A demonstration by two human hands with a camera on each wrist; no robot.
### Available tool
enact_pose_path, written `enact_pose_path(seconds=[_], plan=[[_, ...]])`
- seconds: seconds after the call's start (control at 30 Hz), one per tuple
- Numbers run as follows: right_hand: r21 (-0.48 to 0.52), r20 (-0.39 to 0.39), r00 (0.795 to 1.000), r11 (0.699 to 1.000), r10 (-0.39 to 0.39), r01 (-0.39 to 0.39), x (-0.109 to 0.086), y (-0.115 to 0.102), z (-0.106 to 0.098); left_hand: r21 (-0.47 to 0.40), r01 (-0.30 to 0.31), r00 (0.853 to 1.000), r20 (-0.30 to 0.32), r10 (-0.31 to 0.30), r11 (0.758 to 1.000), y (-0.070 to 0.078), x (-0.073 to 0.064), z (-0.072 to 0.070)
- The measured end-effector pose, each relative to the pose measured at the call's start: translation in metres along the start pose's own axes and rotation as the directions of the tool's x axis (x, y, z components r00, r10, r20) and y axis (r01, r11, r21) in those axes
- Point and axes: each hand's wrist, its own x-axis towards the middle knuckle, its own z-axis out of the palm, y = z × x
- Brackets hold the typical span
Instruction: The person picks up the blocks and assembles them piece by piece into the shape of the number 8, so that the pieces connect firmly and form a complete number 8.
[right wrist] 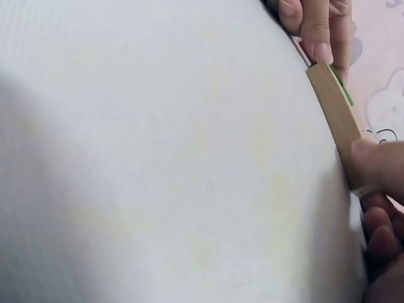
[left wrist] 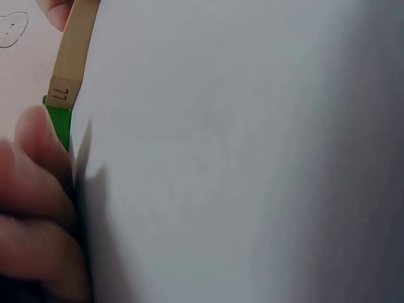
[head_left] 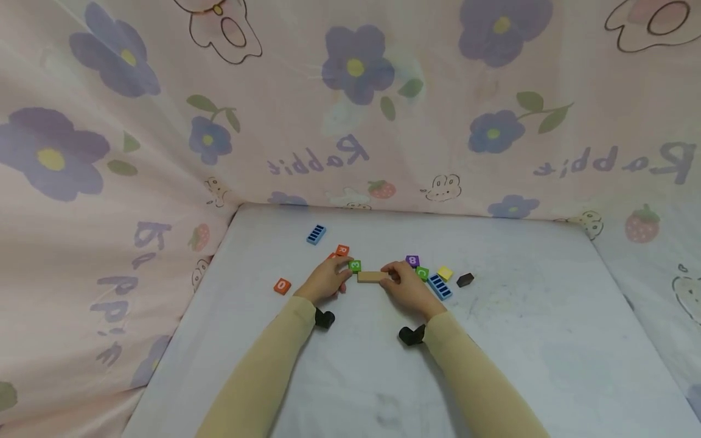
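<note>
In the head view my right hand point(head_left: 408, 285) pinches one end of a plain wooden block point(head_left: 370, 277), thumb and fingers at its right tip. My left hand point(head_left: 325, 280) pinches a green number tile point(head_left: 355, 266) marked 3 by its left side. The tile stands at the far left corner of the block. Close up in the left wrist view, a fingertip point(left wrist: 39, 129) lies against the green tile point(left wrist: 60, 123), and the wooden block point(left wrist: 72, 53) shows a printed mark on its end. From the right wrist, my thumb point(right wrist: 375, 161) presses the block's side point(right wrist: 334, 113).
Orange tiles point(head_left: 342, 250) lie just beyond my left hand, another orange tile point(head_left: 282, 286) to its left. A blue striped piece point(head_left: 316, 234) lies farther back. Around my right hand are a purple tile point(head_left: 412, 260), a green tile point(head_left: 422, 273), a blue striped piece point(head_left: 440, 287), yellow point(head_left: 445, 273) and black point(head_left: 465, 280) pieces.
</note>
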Motion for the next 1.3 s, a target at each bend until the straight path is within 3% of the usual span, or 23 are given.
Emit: enact_pose_path(seconds=[0.13,0.3,0.5,0.7,0.93,1.3], plan=[[-0.001,-0.006,1.000,1.000,-0.030,0.030,0.000,0.001,-0.001,-0.017,-0.005,1.000,0.002,0.005,1.000,0.000,-0.001,-0.002],[0.013,-0.004,1.000,1.000,-0.008,0.009,0.000,0.002,-0.001,-0.001,-0.013,1.000,0.020,0.013,1.000,0.000,-0.004,-0.007],[0.007,0.008,1.000,1.000,-0.018,0.018,0.005,0.000,0.006,0.017,0.015,1.000,0.018,-0.016,1.000,-0.004,-0.006,-0.012],[0.005,0.002,1.000,1.000,-0.002,0.002,0.003,0.001,0.004,-0.002,0.006,1.000,0.022,-0.006,1.000,-0.004,-0.006,-0.011],[0.006,0.010,0.999,0.999,-0.040,0.040,-0.001,-0.001,0.001,-0.010,-0.023,1.000,0.009,0.023,1.000,-0.002,-0.008,-0.010],[0.021,0.024,1.000,1.000,-0.019,0.018,0.000,0.000,0.001,-0.015,-0.012,1.000,-0.007,0.012,1.000,-0.002,-0.007,-0.009]])
